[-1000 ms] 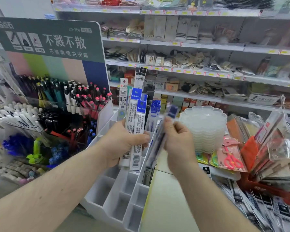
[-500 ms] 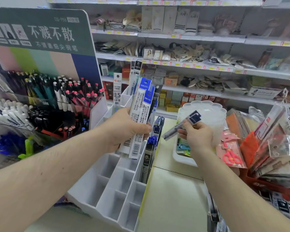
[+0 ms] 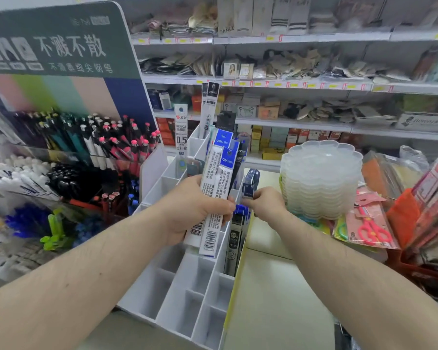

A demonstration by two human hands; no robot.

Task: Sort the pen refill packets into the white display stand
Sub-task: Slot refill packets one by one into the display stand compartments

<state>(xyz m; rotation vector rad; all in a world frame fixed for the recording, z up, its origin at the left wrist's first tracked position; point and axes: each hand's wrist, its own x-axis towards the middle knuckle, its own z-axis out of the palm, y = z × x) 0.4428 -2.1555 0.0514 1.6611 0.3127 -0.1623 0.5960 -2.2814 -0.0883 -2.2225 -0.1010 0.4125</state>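
Observation:
My left hand [image 3: 190,205] grips a bundle of long white refill packets with blue tops [image 3: 219,178], held upright above the white display stand [image 3: 185,299]. My right hand [image 3: 266,204] pinches a single dark blue refill packet [image 3: 250,183] at the stand's right column, its top sticking up above my fingers. Several dark and blue packets [image 3: 235,238] stand in that right column just below my hands. More packets [image 3: 209,107] rise from the stand's back compartments. The front compartments hold nothing.
A pen display with a green sign [image 3: 61,102] stands to the left of the stand. A stack of clear plastic trays [image 3: 319,180] sits to the right, with packaged scissors [image 3: 372,231] and other goods beyond. Store shelves [image 3: 301,84] fill the background.
My right hand moved the single packet from over the clear trays leftward and turned it upright at the stand's right column. The left hand kept the bundle in place.

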